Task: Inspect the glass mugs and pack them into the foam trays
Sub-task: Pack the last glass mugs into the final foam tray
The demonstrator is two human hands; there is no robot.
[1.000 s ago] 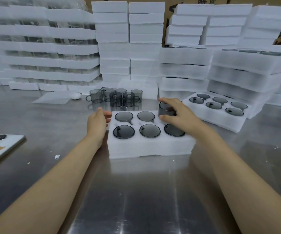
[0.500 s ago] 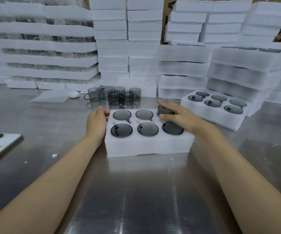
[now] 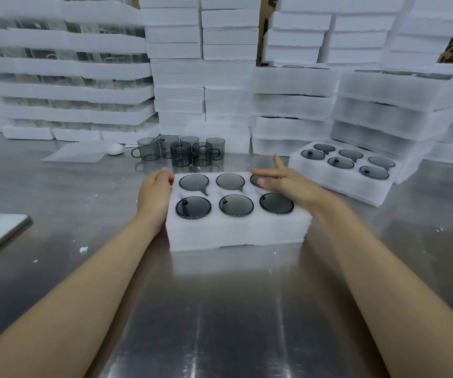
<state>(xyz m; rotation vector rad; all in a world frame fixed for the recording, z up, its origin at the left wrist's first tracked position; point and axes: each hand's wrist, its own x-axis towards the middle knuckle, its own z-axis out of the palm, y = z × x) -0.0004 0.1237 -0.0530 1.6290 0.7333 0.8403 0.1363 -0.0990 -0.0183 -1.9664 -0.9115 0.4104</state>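
The right hand (image 3: 288,186) is the working grip, fingers straight and spread, lying flat over the far right pocket of the foam tray (image 3: 236,230) and holding nothing; whether the fingertips touch the sunken mug (image 3: 255,180) beneath them cannot be told. The left hand (image 3: 154,195) rests against the tray's left end, fingers loosely bent along the foam, steadying it. All six pockets hold dark glass mugs, rims level with the foam, so this tray looks full. Its long axis runs left to right across the table (image 3: 219,309), between the two hands. The unpacked mugs (image 3: 181,151) stand upright in a cluster straight beyond the tray, roughly midway between the hands, slightly nearer the left. A second filled tray (image 3: 339,184) sits to the right, just beside the right hand, in front of stacked foam trays (image 3: 383,105).
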